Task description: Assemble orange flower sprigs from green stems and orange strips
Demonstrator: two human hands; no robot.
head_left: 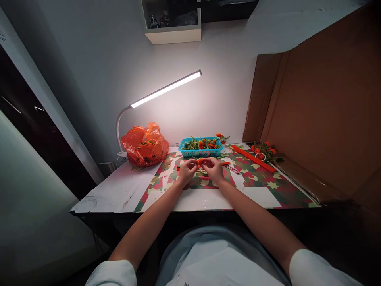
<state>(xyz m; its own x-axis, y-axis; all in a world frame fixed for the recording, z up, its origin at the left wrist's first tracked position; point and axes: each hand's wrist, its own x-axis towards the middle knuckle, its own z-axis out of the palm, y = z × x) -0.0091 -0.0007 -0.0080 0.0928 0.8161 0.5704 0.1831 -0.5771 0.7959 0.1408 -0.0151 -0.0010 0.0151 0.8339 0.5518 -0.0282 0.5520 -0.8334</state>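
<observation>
Both hands meet above the patterned table cover, around a small orange flower (200,161). My left hand (188,171) is closed, its fingertips pinching at the flower's left side. A thin pale line, too small to make out, sticks up there. My right hand (214,170) is closed too, thumb and fingers on the flower's right side. Beneath the hands lies a pale ring-shaped thing (203,171), partly hidden. Pink-handled scissors (232,169) rest just right of my right hand. Behind the hands stands a blue plastic basket (186,153) holding orange flowers with green stems.
An orange plastic bag (160,149) with flowers inside sits at the left, beside a lit desk lamp (166,89). On the right are a long red-orange strip (253,158), more orange flowers (273,151) and a white ring (260,154). A large cardboard sheet (321,103) borders the right side.
</observation>
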